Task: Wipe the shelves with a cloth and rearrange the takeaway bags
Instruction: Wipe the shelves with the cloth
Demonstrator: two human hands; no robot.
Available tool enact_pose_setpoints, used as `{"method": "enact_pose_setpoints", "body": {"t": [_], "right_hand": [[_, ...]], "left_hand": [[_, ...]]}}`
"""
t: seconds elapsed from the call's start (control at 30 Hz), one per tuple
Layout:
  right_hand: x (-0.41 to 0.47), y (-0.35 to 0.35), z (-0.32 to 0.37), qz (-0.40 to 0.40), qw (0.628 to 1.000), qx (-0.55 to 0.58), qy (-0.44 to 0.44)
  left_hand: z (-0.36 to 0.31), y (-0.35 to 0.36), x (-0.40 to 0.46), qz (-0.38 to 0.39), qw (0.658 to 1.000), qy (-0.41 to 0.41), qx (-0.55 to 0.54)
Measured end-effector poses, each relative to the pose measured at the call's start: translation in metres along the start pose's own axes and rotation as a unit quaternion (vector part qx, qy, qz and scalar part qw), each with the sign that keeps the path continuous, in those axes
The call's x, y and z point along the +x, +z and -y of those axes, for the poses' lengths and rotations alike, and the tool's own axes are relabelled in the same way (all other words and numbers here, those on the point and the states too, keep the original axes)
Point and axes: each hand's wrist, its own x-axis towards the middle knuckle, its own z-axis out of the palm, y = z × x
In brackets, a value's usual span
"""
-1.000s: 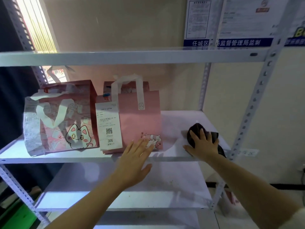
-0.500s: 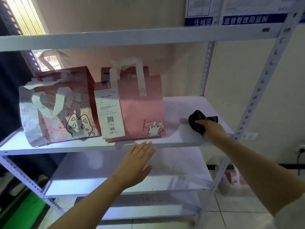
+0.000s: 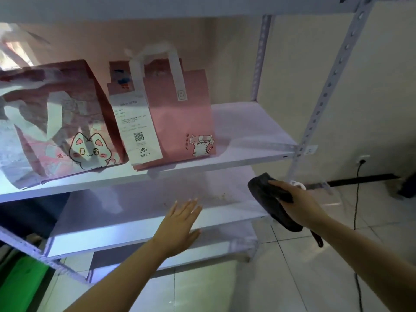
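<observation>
Dark grey cloth (image 3: 271,200), crumpled, off the shelves beside lower shelf (image 3: 139,212), which shows brown specks. Two pink takeaway bags upright, touching, on middle shelf (image 3: 252,131): cat-print bag (image 3: 60,122) left, plain bag (image 3: 180,118) with receipt 366

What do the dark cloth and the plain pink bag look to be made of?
Dark cloth: soft fabric, maybe microfibre; it droops limply from the right hand. Plain pink bag: matte, probably non-woven fabric or paper; flat stiff panels, white strap handles.
</observation>
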Motion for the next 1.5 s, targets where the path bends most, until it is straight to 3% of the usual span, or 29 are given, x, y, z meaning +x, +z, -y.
{"method": "enact_pose_setpoints", "body": {"t": [0.17, 0.37, 0.53, 0.7, 0.8, 1.0, 1.2, 1.33, 1.5], "right_hand": [[0.009, 0.058, -0.031, 0.032, 0.997, 0.006, 0.066], [0.058, 0.109, -0.066, -0.038, 0.982, 0.127, 0.132], [0.114, 0.171, -0.113, -0.008, 0.998, 0.035, 0.045], [0.159, 0.254, -0.15, 0.111, 0.993, -0.026, 0.036], [0.158, 0.283, -0.16, 0.093, 0.995, -0.035, 0.002], [0.174, 0.31, -0.187, 0.049, 0.982, -0.169, -0.063], [0.165, 0.316, -0.193, 0.015, 0.982, -0.172, -0.081], [0.181, 0.313, -0.2, -0.018, 0.987, -0.151, -0.045], [0.25, 0.3, -0.218, 0.004, 0.988, -0.148, 0.036]], "left_hand": [[0.0, 0.02, -0.005, 0.018, 0.999, -0.035, -0.022], [0.011, 0.073, 0.018, 0.041, 0.996, -0.08, -0.022], [0.022, 0.148, 0.063, 0.046, 0.995, -0.091, 0.002], [0.038, 0.225, 0.107, -0.021, 0.992, -0.126, -0.017], [0.046, 0.26, 0.123, -0.085, 0.983, -0.153, -0.048], [0.075, 0.304, 0.14, -0.185, 0.961, -0.2, -0.052], [0.097, 0.322, 0.14, -0.183, 0.942, -0.272, -0.074], [0.097, 0.327, 0.142, -0.164, 0.947, -0.266, -0.071], [0.097, 0.327, 0.141, -0.159, 0.95, -0.26, -0.07]]}}
